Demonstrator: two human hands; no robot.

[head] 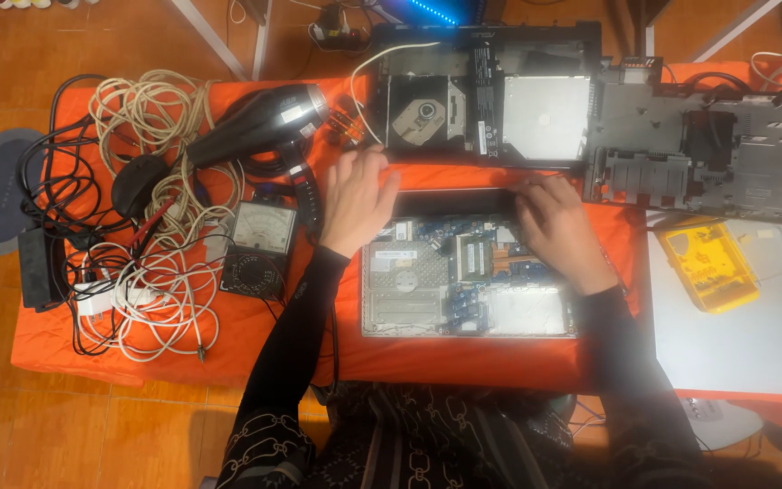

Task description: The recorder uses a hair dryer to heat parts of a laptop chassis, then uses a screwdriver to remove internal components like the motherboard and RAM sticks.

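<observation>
At frame centre an opened laptop lies on the orange cloth, silver shell bared, blue board and copper pipe showing. The left hand and right hand rest flat, fingers loosely spread, on its upper edge, pinching nothing.

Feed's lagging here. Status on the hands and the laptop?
Left hand and right hand both on the far edge of the opened laptop, board exposed. Hair dryer and meter close left.

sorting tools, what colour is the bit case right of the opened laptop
Yellow bit case, translucent lid, clearest in the head view.
</observation>
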